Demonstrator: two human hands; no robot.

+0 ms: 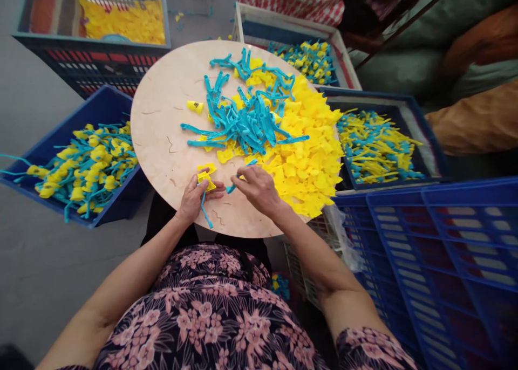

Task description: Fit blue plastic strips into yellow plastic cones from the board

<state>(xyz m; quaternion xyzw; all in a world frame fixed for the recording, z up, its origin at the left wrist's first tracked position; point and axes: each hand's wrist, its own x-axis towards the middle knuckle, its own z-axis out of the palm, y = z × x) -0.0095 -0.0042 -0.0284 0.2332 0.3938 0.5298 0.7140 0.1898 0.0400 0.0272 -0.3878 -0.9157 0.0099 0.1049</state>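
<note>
And we're right down at the fingertips: the left hand (197,198) has its fingers (214,190) pressed together on a small yellow piece (206,180), with a thin blue strip (204,212) hanging from the grip toward the table. That's a good short hold, close to the piece, so it can't flop about. Coming in just beside it, the right hand (259,189) has its fingers (244,175) closed on another blue strip (231,189), with the strip showing on both sides of the hand, though the fingers hide the exact spot where it's held. The hands are almost touching, and that tight spacing keeps the small parts steady. Both are working low, near the edge of the round table (156,138). Moving outward, a big heap of yellow pieces (301,162) spreads across the far side, with a tangle of blue strips (246,122) lying over it, all within easy reach. A small yellow cap (195,107) sits alone on the tabletop. Around the table, a blue crate (38,178) on the left holds joined yellow-and-blue items (89,165), and a dark blue crate (378,97) on the right holds more of them (374,143). At the top left, a crate (91,43) is piled with loose yellow pieces (121,19).
</note>
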